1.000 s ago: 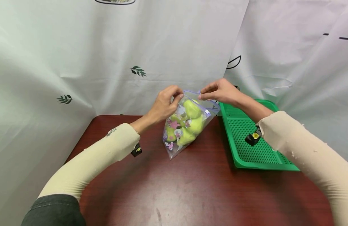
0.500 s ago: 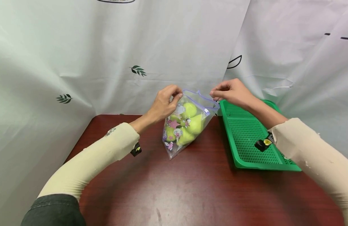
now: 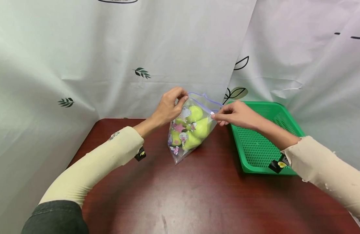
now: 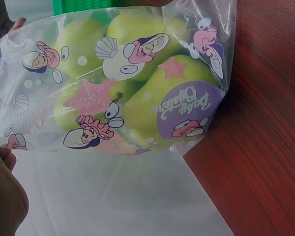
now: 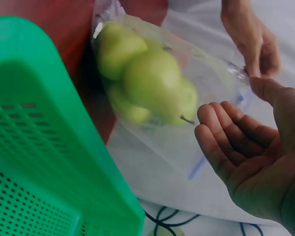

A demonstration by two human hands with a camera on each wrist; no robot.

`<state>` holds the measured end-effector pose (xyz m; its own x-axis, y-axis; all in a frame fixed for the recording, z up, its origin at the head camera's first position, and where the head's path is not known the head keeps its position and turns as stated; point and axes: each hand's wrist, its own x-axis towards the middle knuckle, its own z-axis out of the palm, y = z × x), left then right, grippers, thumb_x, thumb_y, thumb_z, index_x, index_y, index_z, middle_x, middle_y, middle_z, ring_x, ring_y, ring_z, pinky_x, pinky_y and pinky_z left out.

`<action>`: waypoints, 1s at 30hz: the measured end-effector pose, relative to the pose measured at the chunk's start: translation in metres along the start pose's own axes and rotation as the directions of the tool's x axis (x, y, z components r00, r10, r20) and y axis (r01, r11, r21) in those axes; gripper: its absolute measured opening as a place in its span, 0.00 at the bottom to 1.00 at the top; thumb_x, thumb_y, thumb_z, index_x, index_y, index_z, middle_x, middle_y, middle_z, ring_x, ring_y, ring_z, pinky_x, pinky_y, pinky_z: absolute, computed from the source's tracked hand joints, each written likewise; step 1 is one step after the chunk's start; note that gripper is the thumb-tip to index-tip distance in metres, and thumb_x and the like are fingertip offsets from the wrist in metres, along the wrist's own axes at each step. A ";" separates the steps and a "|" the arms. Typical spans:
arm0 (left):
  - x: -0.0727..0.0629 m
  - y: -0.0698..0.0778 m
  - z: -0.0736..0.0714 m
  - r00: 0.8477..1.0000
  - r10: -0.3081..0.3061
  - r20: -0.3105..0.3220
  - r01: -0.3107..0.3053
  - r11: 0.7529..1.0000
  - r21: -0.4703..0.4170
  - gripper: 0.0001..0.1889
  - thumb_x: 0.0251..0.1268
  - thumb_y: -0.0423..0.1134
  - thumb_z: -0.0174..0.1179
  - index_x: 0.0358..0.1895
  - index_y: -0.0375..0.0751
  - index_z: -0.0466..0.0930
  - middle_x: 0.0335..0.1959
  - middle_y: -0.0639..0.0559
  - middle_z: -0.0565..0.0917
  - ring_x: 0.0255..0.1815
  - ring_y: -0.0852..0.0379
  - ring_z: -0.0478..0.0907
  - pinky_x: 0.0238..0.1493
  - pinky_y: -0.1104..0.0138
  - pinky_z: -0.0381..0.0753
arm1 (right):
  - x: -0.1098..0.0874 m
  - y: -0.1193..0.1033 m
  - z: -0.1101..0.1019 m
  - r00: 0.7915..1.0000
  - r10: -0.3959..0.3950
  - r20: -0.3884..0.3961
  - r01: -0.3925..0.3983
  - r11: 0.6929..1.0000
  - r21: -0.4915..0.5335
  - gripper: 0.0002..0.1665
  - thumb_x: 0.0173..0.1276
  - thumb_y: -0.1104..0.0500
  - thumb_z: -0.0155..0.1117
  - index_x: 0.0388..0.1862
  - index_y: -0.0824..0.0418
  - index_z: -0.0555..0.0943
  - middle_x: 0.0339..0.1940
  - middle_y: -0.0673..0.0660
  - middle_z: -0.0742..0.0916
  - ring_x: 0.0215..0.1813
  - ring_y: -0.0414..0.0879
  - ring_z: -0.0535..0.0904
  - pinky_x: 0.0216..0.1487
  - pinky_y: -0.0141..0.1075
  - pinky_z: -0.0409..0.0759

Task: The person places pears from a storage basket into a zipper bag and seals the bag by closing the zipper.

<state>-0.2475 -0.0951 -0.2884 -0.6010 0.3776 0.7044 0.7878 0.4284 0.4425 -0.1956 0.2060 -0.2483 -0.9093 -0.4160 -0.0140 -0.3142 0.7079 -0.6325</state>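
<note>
A clear zip bag (image 3: 183, 138) printed with pink cartoon figures leans upright on the table, its purple-edged mouth partly open at the top. Several green pears (image 3: 201, 128) fill its lower part; in the right wrist view one pear (image 5: 155, 83) shows its stem. My left hand (image 3: 172, 103) pinches the mouth's left corner between thumb and fingers. At the right end of the zip, my right hand (image 3: 238, 114) has thumb and finger on the white slider (image 3: 212, 113). From the right wrist the other fingers look loosely bent, beside the bag.
A green perforated basket (image 3: 239, 152) stands on the right, under my right forearm. The dark red wooden table (image 3: 194, 195) runs toward me. A white patterned curtain (image 3: 109, 65) hangs close behind the bag.
My right hand has left the far rim of the bag's mouth, moved right, then come down to the slider. The left hand keeps its pinch in the same place.
</note>
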 end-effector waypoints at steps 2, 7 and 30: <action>-0.001 -0.001 -0.001 1.000 0.007 -0.002 -0.007 1.000 0.011 0.06 0.86 0.29 0.60 0.47 0.32 0.85 0.44 0.38 0.88 0.45 0.43 0.84 0.50 0.47 0.85 | 0.003 0.001 0.006 1.000 -0.030 0.003 0.030 1.000 -0.002 0.22 0.84 0.44 0.70 0.46 0.61 0.95 0.33 0.49 0.95 0.39 0.42 0.92 0.45 0.33 0.88; -0.004 -0.008 -0.004 0.997 0.076 -0.001 -0.076 0.996 0.044 0.05 0.85 0.29 0.60 0.46 0.32 0.84 0.42 0.38 0.86 0.43 0.44 0.84 0.50 0.51 0.86 | 0.006 0.001 0.014 0.994 -0.110 -0.019 0.109 0.993 -0.042 0.18 0.87 0.50 0.67 0.44 0.61 0.95 0.34 0.53 0.95 0.38 0.42 0.89 0.41 0.35 0.84; -0.006 -0.019 -0.026 0.815 0.579 0.019 -0.564 0.784 0.259 0.04 0.68 0.27 0.71 0.37 0.35 0.84 0.31 0.44 0.84 0.33 0.46 0.78 0.38 0.55 0.80 | 0.042 -0.004 -0.021 0.837 -0.497 -0.230 0.369 0.823 -0.432 0.11 0.85 0.64 0.68 0.54 0.67 0.94 0.40 0.62 0.95 0.33 0.48 0.78 0.36 0.35 0.75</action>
<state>-0.2552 -0.1268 -0.2862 -0.0362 0.5718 0.8196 0.9219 0.3356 -0.1935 -0.2385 0.1971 -0.2299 -0.6678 -0.5685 0.4805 -0.7124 0.6753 -0.1910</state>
